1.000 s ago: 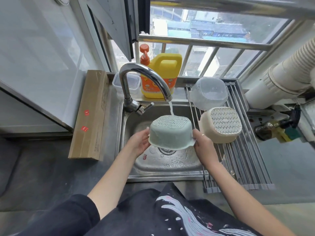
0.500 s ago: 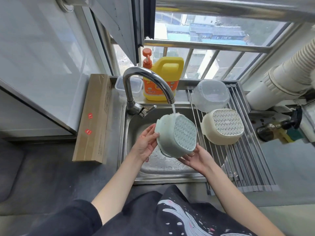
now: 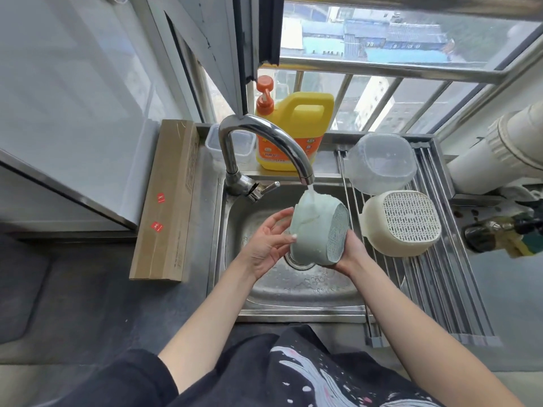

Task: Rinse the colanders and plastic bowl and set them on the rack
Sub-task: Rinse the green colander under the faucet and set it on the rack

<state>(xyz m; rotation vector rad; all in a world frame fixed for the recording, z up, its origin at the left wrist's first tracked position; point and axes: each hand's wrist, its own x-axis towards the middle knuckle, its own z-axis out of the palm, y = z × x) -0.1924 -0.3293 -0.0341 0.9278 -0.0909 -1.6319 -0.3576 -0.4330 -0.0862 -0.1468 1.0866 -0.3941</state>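
A pale green colander (image 3: 316, 229) is held on its side over the steel sink (image 3: 235, 224), its slotted bottom facing right, with water from the curved tap (image 3: 264, 136) running onto its upper wall. My right hand (image 3: 351, 254) grips it from below at the bottom edge. My left hand (image 3: 267, 245) touches its left rim with fingers spread. On the roll-up rack (image 3: 440, 289) to the right, a cream colander (image 3: 402, 223) lies upside down, and a clear plastic bowl (image 3: 380, 163) lies upside down behind it.
A yellow detergent jug (image 3: 293, 133) with an orange pump and a small clear container (image 3: 230, 145) stand behind the tap. A long cardboard box (image 3: 167, 201) lies left of the sink. A white ribbed pipe (image 3: 505, 148) and a dark fitting (image 3: 499, 230) are at the right.
The green colander has been turned from bottom-up under the stream onto its side, its slotted bottom now facing right. My right hand has shifted beneath it.
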